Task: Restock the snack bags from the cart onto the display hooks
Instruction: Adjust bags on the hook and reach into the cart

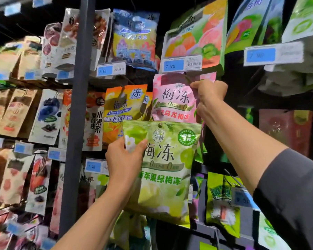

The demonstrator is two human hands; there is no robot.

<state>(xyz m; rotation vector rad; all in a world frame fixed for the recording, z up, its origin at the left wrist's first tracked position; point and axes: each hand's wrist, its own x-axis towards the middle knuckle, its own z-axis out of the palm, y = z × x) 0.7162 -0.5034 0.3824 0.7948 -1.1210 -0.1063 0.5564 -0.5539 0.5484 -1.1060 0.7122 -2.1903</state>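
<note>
A light green snack bag with green lettering is held up in front of the display; my left hand grips its upper left corner, thumb on the front. Above it hangs a pink snack bag on a display hook. My right hand pinches the pink bag's top right edge, just below a price tag reading 7.90. An orange snack bag hangs to the left of the pink one. The hook itself is mostly hidden behind the bags.
A grey upright post divides the display left of the bags. Rows of hanging bags fill both sides, with blue price tags on the hook ends. More green bags hang lower right. A dark red box stands at right.
</note>
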